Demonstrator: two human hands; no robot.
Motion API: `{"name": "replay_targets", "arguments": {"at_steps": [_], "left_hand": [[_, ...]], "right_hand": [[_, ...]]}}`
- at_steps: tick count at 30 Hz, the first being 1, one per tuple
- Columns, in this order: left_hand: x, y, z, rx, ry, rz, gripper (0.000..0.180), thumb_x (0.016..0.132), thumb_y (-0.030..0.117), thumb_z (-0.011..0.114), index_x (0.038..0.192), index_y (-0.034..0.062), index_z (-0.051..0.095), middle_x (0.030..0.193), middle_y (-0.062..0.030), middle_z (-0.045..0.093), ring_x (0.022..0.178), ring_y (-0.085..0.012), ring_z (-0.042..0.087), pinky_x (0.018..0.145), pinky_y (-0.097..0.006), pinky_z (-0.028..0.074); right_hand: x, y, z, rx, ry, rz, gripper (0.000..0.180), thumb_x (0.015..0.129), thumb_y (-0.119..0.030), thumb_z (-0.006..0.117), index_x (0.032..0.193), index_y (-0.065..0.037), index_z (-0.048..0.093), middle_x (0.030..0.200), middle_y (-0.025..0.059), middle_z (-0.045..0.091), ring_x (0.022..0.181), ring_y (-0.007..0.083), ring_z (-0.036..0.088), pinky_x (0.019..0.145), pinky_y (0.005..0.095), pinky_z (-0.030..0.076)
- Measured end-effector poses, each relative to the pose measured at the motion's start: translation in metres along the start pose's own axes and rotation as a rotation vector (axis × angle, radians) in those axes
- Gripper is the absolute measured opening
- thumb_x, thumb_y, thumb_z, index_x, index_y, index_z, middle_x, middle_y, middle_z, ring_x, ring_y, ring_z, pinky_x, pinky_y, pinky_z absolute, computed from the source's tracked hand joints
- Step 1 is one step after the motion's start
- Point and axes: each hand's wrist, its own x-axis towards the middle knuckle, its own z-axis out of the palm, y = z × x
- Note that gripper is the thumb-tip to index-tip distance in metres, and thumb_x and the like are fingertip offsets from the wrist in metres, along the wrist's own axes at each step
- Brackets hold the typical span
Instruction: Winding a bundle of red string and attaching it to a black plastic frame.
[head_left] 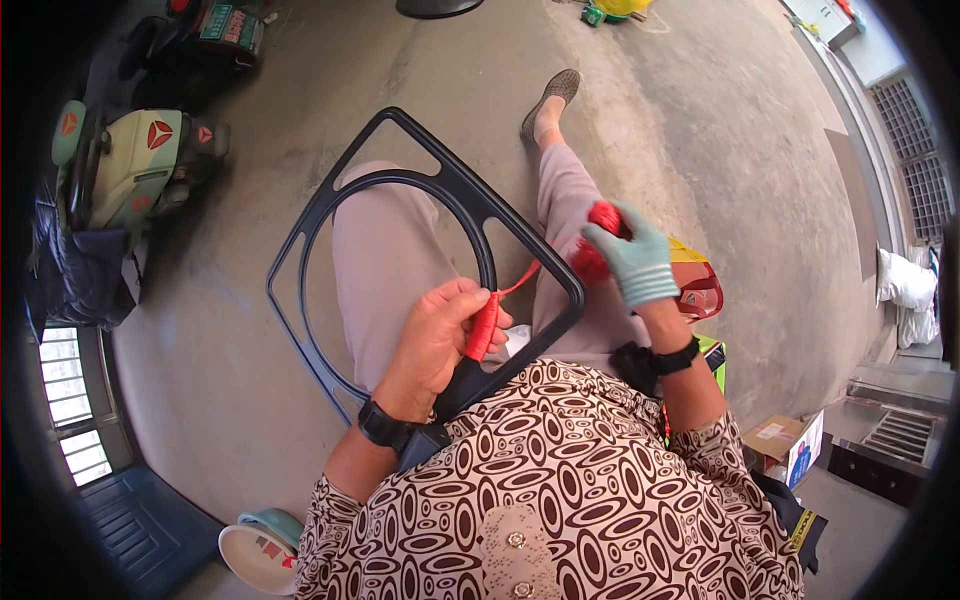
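A black square frame with a round ring inside it (455,197) rests tilted over my lap. My bare left hand (432,338) is closed round the ring's near right part, thumb pressed on a tight red ribbon wrapping (482,332) there. From the top of that wrapping a red strand (522,277) runs up to the right, behind the frame's edge. My right hand (642,262), in a pale green glove, sits to the right of the frame, over my leg. Its fingers are closed on a loose bundle of red ribbon (604,215).
A pale green scooter (135,165) stands at the left. Below it are a dark blue plastic piece (150,525) and a cream basin (255,560). A red and yellow bag (700,288) is beside my right leg. Farther right are an opened cardboard box (775,436) and white sacks (908,280).
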Motion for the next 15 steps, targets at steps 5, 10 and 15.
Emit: {"name": "replay_targets", "arguments": {"at_steps": [5, 10, 15], "left_hand": [[0.0, 0.0, 0.01, 0.094, -0.062, -0.036, 0.013, 0.092, 0.015, 0.055, 0.087, 0.0034, 0.056, 0.075, -0.0118, 0.065, 0.058, -0.0146, 0.064, 0.056, -0.024, 0.054], [0.0, -0.001, 0.006, 0.0, -0.09, -0.193, 0.017, 0.092, 0.016, 0.056, 0.098, 0.0005, 0.056, 0.082, -0.0128, 0.066, 0.066, -0.0156, 0.065, 0.059, -0.026, 0.055], [0.001, -0.006, 0.002, -0.004, -0.102, -0.151, 0.022, 0.095, 0.019, 0.053, 0.103, -0.0005, 0.057, 0.081, -0.0104, 0.066, 0.063, -0.0149, 0.065, 0.057, -0.025, 0.054]], "right_hand": [[0.019, -0.031, 0.071, 0.361, -0.025, 0.073, 0.038, 0.084, -0.022, 0.064, 0.113, 0.001, 0.057, 0.088, 0.0094, 0.065, 0.077, 0.0163, 0.061, 0.072, 0.0287, 0.051], [-0.019, -0.076, 0.058, 1.209, -0.587, 0.537, 0.045, 0.089, -0.033, 0.057, 0.12, -0.001, 0.052, 0.105, 0.0115, 0.062, 0.087, 0.0183, 0.061, 0.08, 0.0285, 0.049], [-0.01, -0.083, 0.056, 1.573, -1.079, 0.684, 0.066, 0.087, -0.043, 0.058, 0.132, 0.002, 0.04, 0.111, 0.0185, 0.06, 0.086, 0.0244, 0.061, 0.095, 0.0389, 0.044]]}}
